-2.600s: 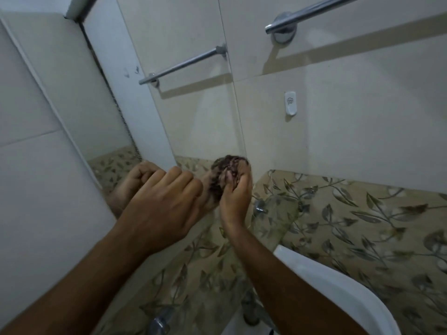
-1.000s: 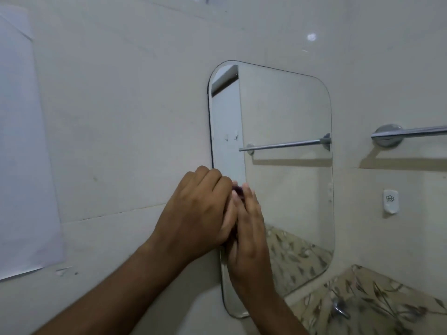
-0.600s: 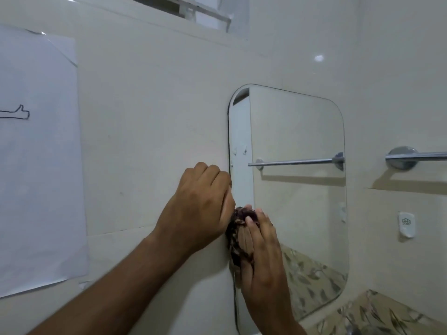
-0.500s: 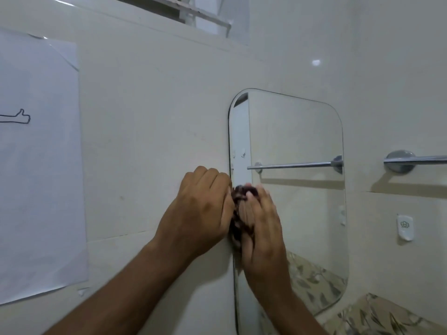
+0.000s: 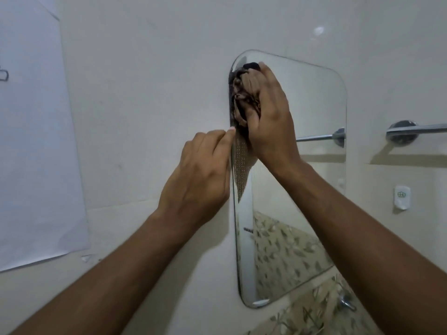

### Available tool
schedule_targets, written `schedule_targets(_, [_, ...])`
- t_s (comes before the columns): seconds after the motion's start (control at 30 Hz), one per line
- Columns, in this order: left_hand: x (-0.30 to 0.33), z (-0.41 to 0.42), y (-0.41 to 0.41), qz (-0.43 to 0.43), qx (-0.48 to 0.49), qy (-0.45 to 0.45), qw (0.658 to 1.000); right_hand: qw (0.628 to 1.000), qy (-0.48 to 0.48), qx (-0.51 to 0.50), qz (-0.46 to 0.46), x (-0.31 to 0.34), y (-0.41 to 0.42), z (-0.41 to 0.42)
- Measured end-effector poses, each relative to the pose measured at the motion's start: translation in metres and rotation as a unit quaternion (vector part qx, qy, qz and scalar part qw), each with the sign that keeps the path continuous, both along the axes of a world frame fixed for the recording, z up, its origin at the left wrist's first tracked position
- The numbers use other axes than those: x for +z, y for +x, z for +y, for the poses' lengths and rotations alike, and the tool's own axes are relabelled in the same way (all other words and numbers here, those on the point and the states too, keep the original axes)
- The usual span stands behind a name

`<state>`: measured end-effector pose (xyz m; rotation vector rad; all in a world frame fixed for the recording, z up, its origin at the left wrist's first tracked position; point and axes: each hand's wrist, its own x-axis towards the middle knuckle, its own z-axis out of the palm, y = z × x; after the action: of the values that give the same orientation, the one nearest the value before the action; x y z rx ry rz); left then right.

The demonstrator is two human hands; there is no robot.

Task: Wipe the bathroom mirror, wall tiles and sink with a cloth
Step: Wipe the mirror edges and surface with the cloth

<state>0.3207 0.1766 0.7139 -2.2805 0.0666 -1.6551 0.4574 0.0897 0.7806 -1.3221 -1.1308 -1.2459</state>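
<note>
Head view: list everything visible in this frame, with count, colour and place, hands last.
mirror: 1, frameless with rounded corners, on the wall, centre right
cloth: 1, dark brown, bunched against the mirror's upper left edge
wall tiles: cream, all around the mirror
patterned tiles: beige with a leaf print, bottom right
towel bar: 1, chrome, on the wall right of the mirror
hook: 1, white, below the towel bar
paper: 1 sheet, white, on the wall far left
tap: 1, chrome, bottom right, mostly hidden
right hand: holds the cloth on the mirror
left hand: at the mirror's left edge, fingers curled
</note>
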Motion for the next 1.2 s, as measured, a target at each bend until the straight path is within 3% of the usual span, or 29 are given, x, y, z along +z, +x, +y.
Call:
schedule_targets(0.23, [0.000,-0.001,0.002,-0.001,0.009,0.009,1.000,1.000,0.007,-0.005,0.006,0.044,0.001,-0.001])
schedule_targets(0.33, [-0.001,0.000,0.002,-0.027,-0.007,0.001,1.000,1.000,0.003,0.005,-0.007,0.027,0.000,-0.002])
schedule_targets(0.5, [-0.002,-0.002,0.002,-0.047,-0.029,0.001,0.998,0.998,-0.051,0.021,-0.016,-0.090,-0.007,-0.010])
schedule_targets(0.73, [-0.007,-0.002,0.004,-0.019,0.035,0.042,0.998,0.992,-0.126,-0.007,0.023,-0.278,-0.013,-0.022])
schedule_targets(0.9, [-0.019,-0.007,0.007,0.003,0.075,0.058,0.995,0.984,-0.171,-0.035,0.024,-0.358,-0.010,-0.031])
schedule_targets(1.0, [-0.018,-0.006,0.009,0.012,0.106,0.068,0.992,0.987,-0.158,-0.030,0.021,-0.354,-0.013,-0.031])
schedule_targets(1.2, [-0.021,-0.004,0.011,0.015,0.127,0.076,0.989,0.995,-0.064,0.031,0.069,-0.262,-0.031,-0.009])
